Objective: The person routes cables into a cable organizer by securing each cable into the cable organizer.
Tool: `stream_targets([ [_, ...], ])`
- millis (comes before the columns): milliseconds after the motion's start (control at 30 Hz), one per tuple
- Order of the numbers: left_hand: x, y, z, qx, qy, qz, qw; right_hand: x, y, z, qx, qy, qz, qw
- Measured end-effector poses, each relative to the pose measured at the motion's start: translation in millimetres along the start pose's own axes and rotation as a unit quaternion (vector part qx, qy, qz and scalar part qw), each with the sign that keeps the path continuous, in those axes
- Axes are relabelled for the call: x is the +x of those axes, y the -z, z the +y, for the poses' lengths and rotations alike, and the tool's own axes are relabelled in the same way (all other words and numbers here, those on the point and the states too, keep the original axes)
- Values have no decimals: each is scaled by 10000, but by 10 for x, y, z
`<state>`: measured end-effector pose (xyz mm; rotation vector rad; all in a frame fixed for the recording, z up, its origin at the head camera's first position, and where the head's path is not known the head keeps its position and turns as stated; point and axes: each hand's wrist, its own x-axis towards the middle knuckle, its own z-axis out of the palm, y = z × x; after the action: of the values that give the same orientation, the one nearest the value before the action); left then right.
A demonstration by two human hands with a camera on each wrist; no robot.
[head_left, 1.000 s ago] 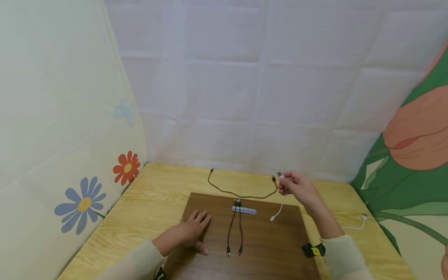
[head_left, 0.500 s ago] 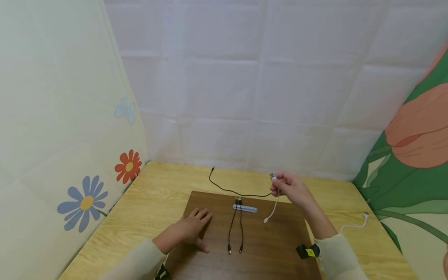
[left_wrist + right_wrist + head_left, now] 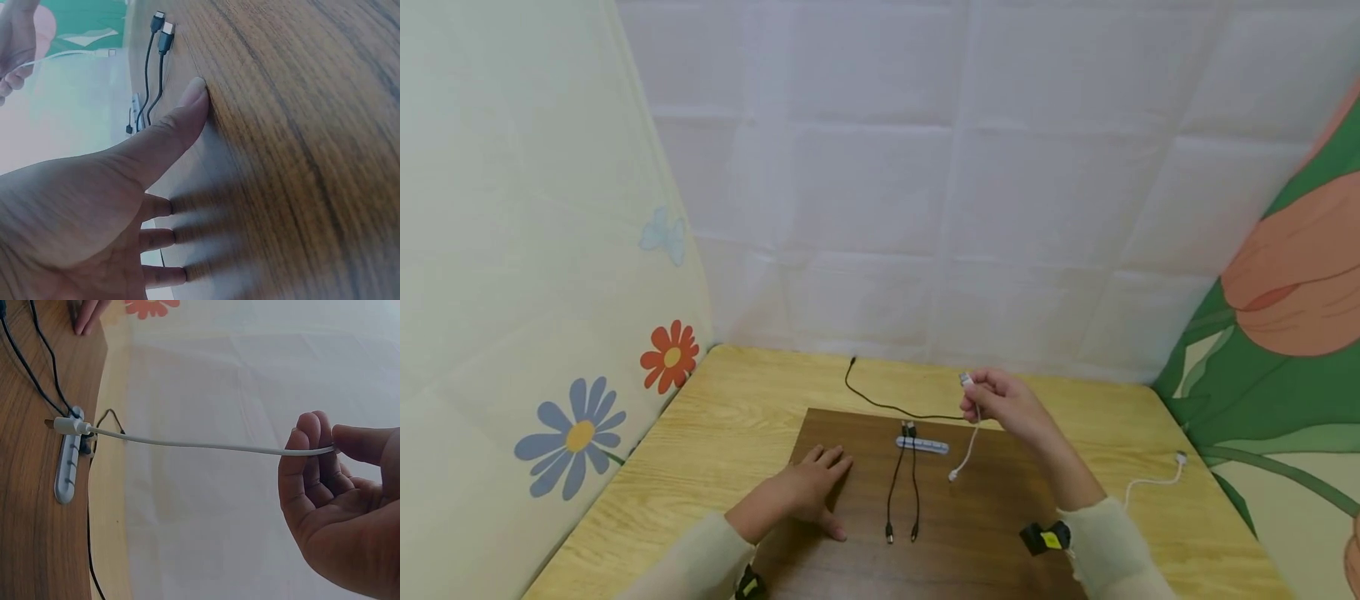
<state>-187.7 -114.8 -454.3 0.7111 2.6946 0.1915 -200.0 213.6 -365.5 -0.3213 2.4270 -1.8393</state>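
My right hand (image 3: 1007, 407) is raised over the far edge of the brown board (image 3: 985, 542), pinching a short white USB cable (image 3: 973, 442) just below its upper plug. The cable's other end dangles; in the right wrist view that white plug (image 3: 67, 426) overlaps the grey slotted cable clip (image 3: 65, 472). On the board, two black cables (image 3: 916, 492) run from this clip toward the front, side by side. To their left, my left hand (image 3: 808, 492) rests with fingers spread and holds nothing; its thumb (image 3: 194, 94) lies along the board in the left wrist view.
Behind the board a longer black cable (image 3: 887, 407) curves across the light wooden table (image 3: 752, 392), its right end hidden by my right hand. Another white cable (image 3: 1153, 482) lies at the table's right side. A white cloth (image 3: 865, 208) closes off the back.
My right hand has moved left with the white cable, whose dangling end has come closer to the clip. The left hand stays in place.
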Motion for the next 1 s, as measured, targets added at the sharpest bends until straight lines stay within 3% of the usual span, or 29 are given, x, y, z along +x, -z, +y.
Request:
stream_targets([
  [233,15,7,9,-90,-49,64,9999,34,-69,-9,36,-79,-50,9999],
  [400,77,21,52,-303,-233,541,9978,43,-121,9,114,-103,-124,9998],
  [533,151,50,163,-396,-494,993,9930,51,-149,28,85,-179,-67,9998],
  [800,278,57,464,-255,-889,1267,9876,65,-202,0,268,-155,-133,9994],
  [1000,363,45,608,-766,-1086,1598,9782,82,-256,-10,293,-211,-146,9992],
])
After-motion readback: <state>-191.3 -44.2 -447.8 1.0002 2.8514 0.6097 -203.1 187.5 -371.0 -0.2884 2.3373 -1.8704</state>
